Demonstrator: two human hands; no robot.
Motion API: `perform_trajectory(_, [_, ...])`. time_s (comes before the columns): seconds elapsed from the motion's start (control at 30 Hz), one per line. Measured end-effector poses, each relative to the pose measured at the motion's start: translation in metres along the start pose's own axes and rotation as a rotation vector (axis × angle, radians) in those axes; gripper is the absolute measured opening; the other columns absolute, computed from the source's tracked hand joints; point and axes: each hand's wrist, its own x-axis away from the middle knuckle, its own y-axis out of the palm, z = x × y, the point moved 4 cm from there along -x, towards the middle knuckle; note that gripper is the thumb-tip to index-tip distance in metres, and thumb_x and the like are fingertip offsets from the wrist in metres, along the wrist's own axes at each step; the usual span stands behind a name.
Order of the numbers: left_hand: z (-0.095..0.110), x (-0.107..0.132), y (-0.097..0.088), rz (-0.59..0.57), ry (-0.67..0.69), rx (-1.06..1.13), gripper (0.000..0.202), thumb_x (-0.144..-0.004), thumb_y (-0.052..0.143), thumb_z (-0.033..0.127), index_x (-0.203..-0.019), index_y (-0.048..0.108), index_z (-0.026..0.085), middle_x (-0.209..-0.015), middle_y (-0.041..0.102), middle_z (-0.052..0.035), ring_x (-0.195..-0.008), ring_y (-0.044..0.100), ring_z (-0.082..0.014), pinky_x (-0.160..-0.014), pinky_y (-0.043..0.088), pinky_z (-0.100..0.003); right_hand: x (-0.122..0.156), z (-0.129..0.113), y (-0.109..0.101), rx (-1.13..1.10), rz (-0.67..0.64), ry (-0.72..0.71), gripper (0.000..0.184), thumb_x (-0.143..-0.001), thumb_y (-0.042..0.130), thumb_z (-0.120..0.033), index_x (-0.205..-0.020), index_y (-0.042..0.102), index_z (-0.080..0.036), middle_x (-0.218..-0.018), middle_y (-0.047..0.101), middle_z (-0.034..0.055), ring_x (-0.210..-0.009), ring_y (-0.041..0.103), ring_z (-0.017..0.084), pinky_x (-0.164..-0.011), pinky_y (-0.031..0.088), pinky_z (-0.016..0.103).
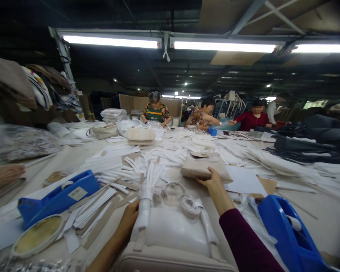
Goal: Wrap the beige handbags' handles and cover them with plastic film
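A beige handbag (175, 260) lies at the near edge of the table before me, clear film over its upper part and white wrapping round its straps (144, 211). My left hand (130, 217) is closed at the left wrapped strap, its fingertips partly hidden. Farther forward, my right hand (213, 186) grips the near right side of a smaller beige pouch (197, 169), with one finger on top and others under it. Coiled, wrapped straps (191, 207) sit between the handbag and the pouch.
Blue tape dispensers stand left (59, 194) and right (289, 230). A tape roll (36, 234) and paper strips (90, 215) lie left. White strips (155, 158) cover the middle. Another person's hand (5, 175) shows far left; co-workers (155, 111) work across the table. Dark material (311, 145) is piled right.
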Motion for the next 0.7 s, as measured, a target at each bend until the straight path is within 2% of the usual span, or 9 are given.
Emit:
perform_trajectory(0.1, [-0.005, 0.000, -0.001, -0.001, -0.008, 0.031, 0.023, -0.068, 0.058, 0.035, -0.072, 0.071, 0.016, -0.071, 0.068, -0.0044, -0.074, 0.057, -0.0242, -0.067, 0.043, -0.029, 0.006, 0.010, 0.000, -0.141, 0.097, 0.108, 0.057, -0.084, 0.051, -0.028, -0.134, 0.023, -0.029, -0.127, 0.044, 0.0084, -0.107, 0.057, 0.022, -0.076, 0.060, 0.042])
perform_trajectory(0.17, [-0.008, 0.002, 0.000, -0.013, -0.026, 0.054, 0.025, -0.071, 0.056, 0.036, -0.074, 0.070, 0.015, -0.073, 0.067, -0.0044, -0.076, 0.056, -0.0239, -0.064, 0.041, -0.028, 0.010, 0.013, -0.002, -0.206, 0.117, 0.127, 0.057, -0.082, 0.054, -0.026, -0.133, 0.027, -0.028, -0.128, 0.045, 0.0074, -0.106, 0.057, 0.021, -0.076, 0.060, 0.039])
perform_trajectory(0.33, [-0.015, 0.012, 0.004, -0.075, -0.121, 0.100, 0.035, -0.074, 0.056, 0.045, -0.071, 0.068, 0.012, -0.061, 0.059, -0.0020, -0.061, 0.050, -0.0184, -0.055, 0.035, -0.026, 0.011, 0.019, -0.006, -0.312, 0.122, 0.134, 0.051, -0.079, 0.054, -0.018, -0.126, 0.038, -0.027, -0.127, 0.051, 0.0069, -0.105, 0.060, 0.022, -0.077, 0.061, 0.042])
perform_trajectory(0.43, [-0.017, 0.020, 0.006, -0.145, -0.176, 0.124, 0.034, -0.068, 0.064, 0.046, -0.071, 0.069, 0.012, -0.057, 0.058, -0.0013, -0.064, 0.054, -0.0203, -0.057, 0.039, -0.027, 0.005, 0.024, -0.008, -0.358, 0.116, 0.115, 0.049, -0.078, 0.054, -0.015, -0.124, 0.040, -0.025, -0.126, 0.052, 0.0077, -0.106, 0.060, 0.023, -0.078, 0.060, 0.043])
perform_trajectory(0.57, [-0.009, 0.032, 0.003, -0.250, -0.267, 0.114, 0.031, -0.066, 0.067, 0.042, -0.076, 0.073, 0.012, -0.063, 0.063, -0.0024, -0.080, 0.058, -0.0252, -0.066, 0.044, -0.029, -0.002, 0.031, -0.011, -0.397, 0.107, 0.078, 0.046, -0.077, 0.054, -0.012, -0.120, 0.041, -0.024, -0.122, 0.054, 0.0070, -0.103, 0.061, 0.024, -0.080, 0.060, 0.047])
perform_trajectory(0.7, [0.008, 0.046, -0.003, -0.339, -0.405, 0.098, 0.037, -0.069, 0.065, 0.043, -0.085, 0.074, 0.010, -0.066, 0.066, -0.0027, -0.078, 0.060, -0.0242, -0.069, 0.046, -0.030, -0.004, 0.037, -0.015, -0.422, 0.093, 0.039, 0.042, -0.075, 0.055, -0.010, -0.113, 0.044, -0.024, -0.117, 0.056, 0.0053, -0.099, 0.061, 0.023, -0.080, 0.059, 0.049])
